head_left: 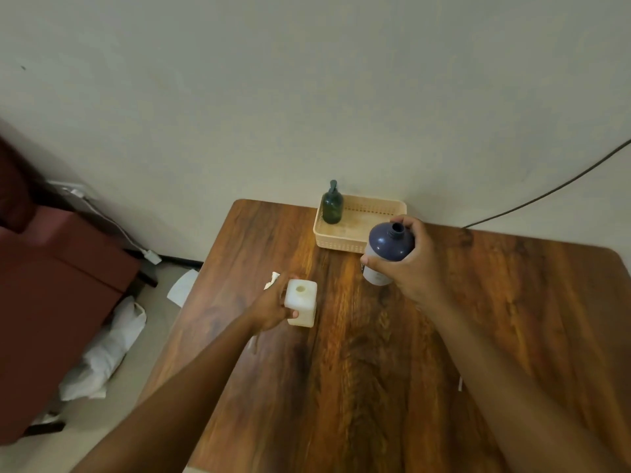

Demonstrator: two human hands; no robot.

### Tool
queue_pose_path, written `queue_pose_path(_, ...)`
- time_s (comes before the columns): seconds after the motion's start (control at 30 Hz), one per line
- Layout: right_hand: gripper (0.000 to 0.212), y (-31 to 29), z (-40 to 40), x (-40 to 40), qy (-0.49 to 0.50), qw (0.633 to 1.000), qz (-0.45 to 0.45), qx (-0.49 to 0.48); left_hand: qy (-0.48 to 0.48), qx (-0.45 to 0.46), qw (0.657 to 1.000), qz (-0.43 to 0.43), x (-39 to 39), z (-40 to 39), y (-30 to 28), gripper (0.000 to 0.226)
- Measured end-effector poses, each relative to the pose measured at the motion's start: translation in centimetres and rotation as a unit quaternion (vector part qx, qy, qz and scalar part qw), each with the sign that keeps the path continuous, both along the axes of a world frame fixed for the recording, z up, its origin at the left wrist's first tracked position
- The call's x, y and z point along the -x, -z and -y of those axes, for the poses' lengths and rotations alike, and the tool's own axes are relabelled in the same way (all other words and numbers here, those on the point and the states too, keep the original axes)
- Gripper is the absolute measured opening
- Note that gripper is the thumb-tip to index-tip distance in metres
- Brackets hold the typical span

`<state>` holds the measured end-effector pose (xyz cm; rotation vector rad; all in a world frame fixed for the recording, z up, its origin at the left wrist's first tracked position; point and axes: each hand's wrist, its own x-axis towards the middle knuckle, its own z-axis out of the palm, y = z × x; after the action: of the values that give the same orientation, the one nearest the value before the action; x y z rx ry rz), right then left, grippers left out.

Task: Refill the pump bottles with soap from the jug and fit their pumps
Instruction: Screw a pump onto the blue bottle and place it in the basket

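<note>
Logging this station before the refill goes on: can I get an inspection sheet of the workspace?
Surface: wooden table, dry where visible.
Job's things: white bottle and blue bottle, both open, no pumps; green bottle with pump in basket.
Clutter: paper scrap by white bottle.
Hands: left hand grips white bottle; right hand grips blue bottle.
Cables: dark cable along wall; white cord at left.
Surroundings: red seat, white bag on floor.

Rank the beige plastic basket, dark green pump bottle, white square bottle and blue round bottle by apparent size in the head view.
1. Beige plastic basket
2. Blue round bottle
3. White square bottle and dark green pump bottle: alike, and the green one stands farther off, so unranked.
</note>
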<state>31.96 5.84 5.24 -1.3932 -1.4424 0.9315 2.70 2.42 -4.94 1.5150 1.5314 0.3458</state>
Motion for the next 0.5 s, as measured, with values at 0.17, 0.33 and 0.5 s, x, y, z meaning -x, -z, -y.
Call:
queue_pose_path(0.17, 0.085, 1.3, -0.1, 0.4, 0.009, 1.000, 0.002, 0.001, 0.007, 0.004, 1.000, -0.014, 0.8, 0.2, 1.6, 0.068)
queue_pose_path(0.33, 0.085, 2.0, -0.4, 0.5, 0.016, 1.000, -0.006, 0.001, 0.013, 0.014, 1.000, 0.004, 0.9, -0.1, 2.1, 0.071)
queue_pose_path(0.5, 0.084, 1.7, -0.5, -1.0, 0.028, 0.999, -0.018, -0.010, 0.000, 0.017, 1.000, 0.022, 0.3, -1.2, 0.3, 0.100)
